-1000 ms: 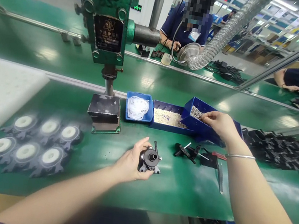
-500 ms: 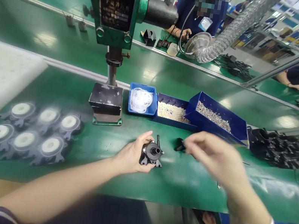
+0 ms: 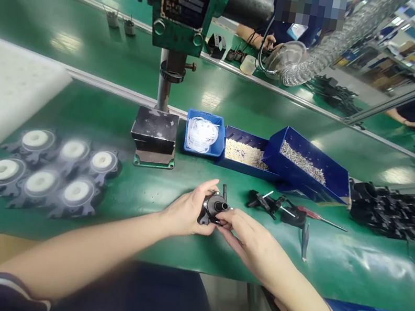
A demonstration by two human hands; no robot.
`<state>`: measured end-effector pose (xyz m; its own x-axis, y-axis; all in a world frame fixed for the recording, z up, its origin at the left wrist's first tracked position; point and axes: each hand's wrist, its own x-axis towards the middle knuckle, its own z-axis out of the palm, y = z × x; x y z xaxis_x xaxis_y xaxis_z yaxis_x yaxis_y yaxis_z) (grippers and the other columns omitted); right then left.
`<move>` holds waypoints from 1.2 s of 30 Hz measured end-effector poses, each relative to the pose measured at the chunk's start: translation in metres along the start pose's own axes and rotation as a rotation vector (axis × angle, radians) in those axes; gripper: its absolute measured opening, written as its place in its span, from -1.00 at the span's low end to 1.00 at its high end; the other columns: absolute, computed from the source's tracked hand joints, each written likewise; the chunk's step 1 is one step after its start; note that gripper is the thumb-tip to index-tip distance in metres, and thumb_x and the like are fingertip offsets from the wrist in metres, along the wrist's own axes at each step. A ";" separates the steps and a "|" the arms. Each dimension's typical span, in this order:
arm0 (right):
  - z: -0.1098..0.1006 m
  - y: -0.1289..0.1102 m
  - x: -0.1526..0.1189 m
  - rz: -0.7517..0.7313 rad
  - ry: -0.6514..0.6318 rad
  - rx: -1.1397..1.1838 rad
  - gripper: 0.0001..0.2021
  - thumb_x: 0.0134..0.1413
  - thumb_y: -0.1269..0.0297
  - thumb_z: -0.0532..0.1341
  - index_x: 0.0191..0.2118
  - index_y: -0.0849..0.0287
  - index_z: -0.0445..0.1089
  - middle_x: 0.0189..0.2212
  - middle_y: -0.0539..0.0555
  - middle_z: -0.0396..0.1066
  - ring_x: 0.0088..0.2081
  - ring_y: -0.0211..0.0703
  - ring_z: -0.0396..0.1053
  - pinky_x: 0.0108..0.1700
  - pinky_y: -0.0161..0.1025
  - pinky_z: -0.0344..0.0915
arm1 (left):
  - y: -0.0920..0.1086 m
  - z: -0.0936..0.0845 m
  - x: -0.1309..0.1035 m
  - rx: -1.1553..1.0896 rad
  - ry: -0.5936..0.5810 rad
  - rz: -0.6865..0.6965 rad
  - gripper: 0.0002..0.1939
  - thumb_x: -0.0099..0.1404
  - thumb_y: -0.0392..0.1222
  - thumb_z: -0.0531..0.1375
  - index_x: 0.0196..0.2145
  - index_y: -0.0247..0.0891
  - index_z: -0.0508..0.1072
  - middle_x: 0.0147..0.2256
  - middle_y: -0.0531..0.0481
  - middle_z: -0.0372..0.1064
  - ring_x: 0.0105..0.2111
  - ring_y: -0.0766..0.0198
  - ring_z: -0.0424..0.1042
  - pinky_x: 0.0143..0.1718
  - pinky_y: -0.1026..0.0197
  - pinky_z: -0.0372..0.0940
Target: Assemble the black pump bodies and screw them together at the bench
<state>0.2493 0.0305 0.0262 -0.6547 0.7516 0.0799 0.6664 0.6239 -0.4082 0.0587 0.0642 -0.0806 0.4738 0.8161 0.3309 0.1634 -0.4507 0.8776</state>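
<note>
Right in front of the person sits a black round housing (image 3: 215,203), its short spout turned up and a thin side pipe pointing toward the far edge. It is held over the middle of the green bench (image 3: 271,272); whether it touches the surface I can't tell. The left hand (image 3: 191,210) is clamped around it, thumb on the near side and fingers on the far side. The right hand (image 3: 252,234) has thumb and fingers bunched at its right edge, covering part of it; whether they pinch something small is hidden from me.

Just to the right lie some loose black parts (image 3: 263,201), a red-handled screwdriver (image 3: 309,213) and tweezers (image 3: 305,242). Beyond the hands stand a blue tray (image 3: 219,151) of white loops, a low bin (image 3: 247,169) of cream bits and a tilted bin (image 3: 287,179) of screws, which hides the low bin's right end. Left of them rises a green press (image 3: 177,36) over a black block (image 3: 155,126). Six black plates with white discs (image 3: 40,182) lie off to the left, and black pieces are heaped (image 3: 396,214) at far right.
</note>
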 end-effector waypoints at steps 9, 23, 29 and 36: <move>0.037 -0.004 -0.025 -0.045 0.282 -0.125 -0.52 0.21 0.54 0.16 0.22 0.09 0.24 -0.02 0.25 0.42 -0.01 0.05 0.43 -0.04 0.03 0.49 | 0.003 -0.001 0.000 0.085 -0.038 0.077 -0.03 0.16 -0.23 0.29 0.33 -0.15 -0.23 0.20 -0.29 0.06 0.18 -0.08 0.27 0.13 -0.10 0.31; 0.070 0.003 -0.033 0.086 0.349 -0.021 -0.39 0.22 0.57 0.12 0.31 -0.04 0.09 0.24 0.26 0.13 0.25 0.08 0.21 0.13 0.11 0.39 | 0.001 0.002 0.000 0.141 -0.007 0.088 -0.08 0.20 -0.24 0.26 0.32 -0.16 -0.23 0.19 -0.31 -0.02 0.22 -0.14 0.19 0.17 -0.19 0.25; 0.075 -0.005 -0.031 0.114 0.372 -0.049 -0.44 0.25 0.55 0.08 0.30 0.01 0.09 0.28 0.27 0.08 0.27 0.08 0.17 0.18 0.14 0.34 | 0.002 0.003 -0.001 0.159 0.020 0.110 -0.09 0.20 -0.27 0.24 0.32 -0.17 -0.25 0.18 -0.31 -0.06 0.22 -0.12 0.16 0.18 -0.20 0.24; 0.074 -0.012 -0.034 0.166 0.500 -0.006 -0.43 0.24 0.50 0.11 0.31 -0.05 0.09 0.29 0.23 0.06 0.22 0.10 0.25 0.16 0.17 0.36 | 0.004 0.004 -0.003 0.167 0.045 0.146 -0.11 0.23 -0.26 0.23 0.32 -0.18 -0.27 0.19 -0.32 -0.06 0.26 -0.12 0.08 0.22 -0.25 0.18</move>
<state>0.2379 -0.0183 -0.0388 -0.2913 0.8497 0.4395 0.7496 0.4882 -0.4470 0.0607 0.0584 -0.0796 0.4644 0.7513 0.4689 0.2385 -0.6159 0.7508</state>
